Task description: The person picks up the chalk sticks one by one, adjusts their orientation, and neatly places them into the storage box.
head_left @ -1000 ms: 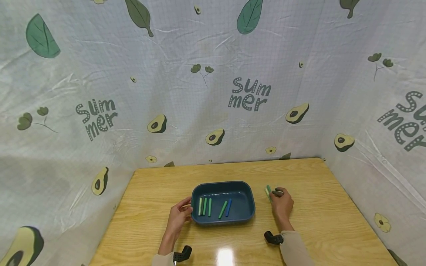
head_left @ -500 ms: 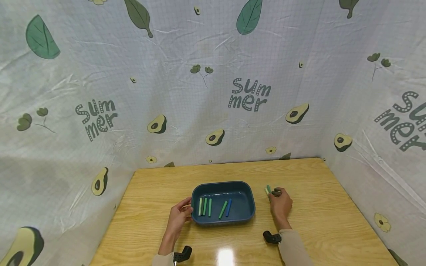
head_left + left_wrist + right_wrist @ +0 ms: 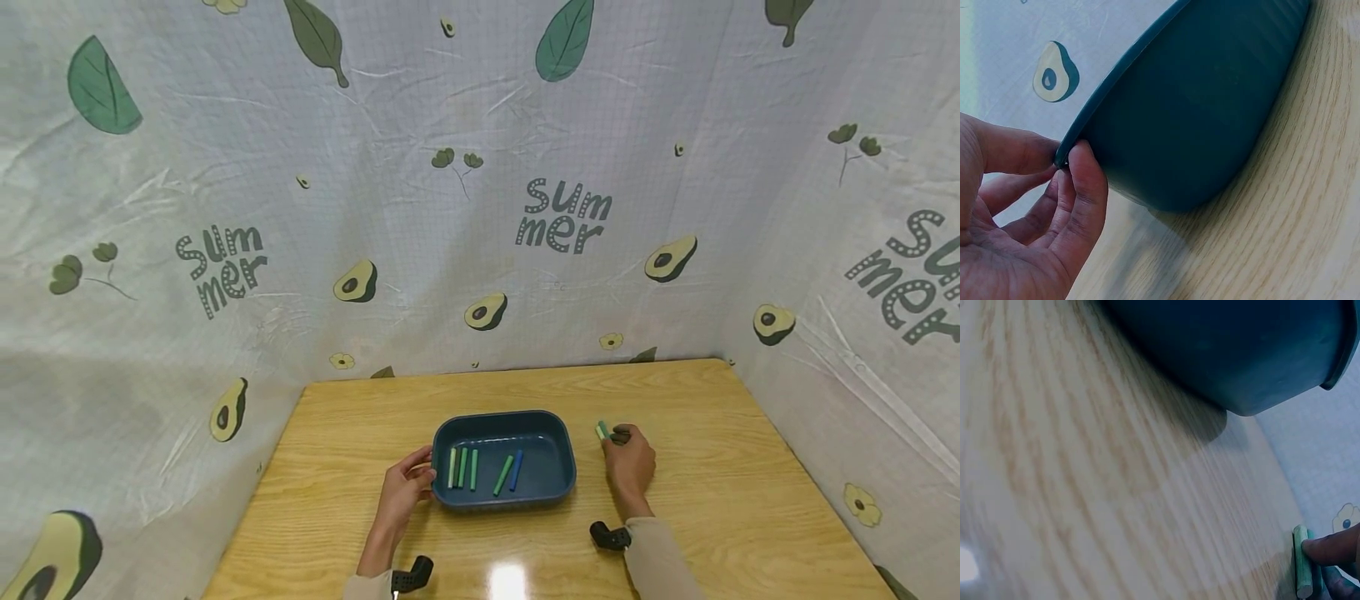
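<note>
A dark blue-green plastic tub stands on the table, and several chalk sticks lie in it, among them a blue stick and a pale one. At its left end my left hand grips the rim; the left wrist view shows thumb and fingers pinching the tub wall. Right of the tub, my right hand pinches at two green chalk sticks on the table. The thumb touches the lighter green chalk stick in the right wrist view; the second one is mostly hidden behind it.
The wooden table reaches back to a white printed curtain, which also hangs along both sides. Black wrist cameras sit on both wrists, the right camera near the tub's front right corner.
My right hand has shifted slightly left, and less of the green chalk sticks shows beyond its fingers. My left hand and the tub have stayed in place.
</note>
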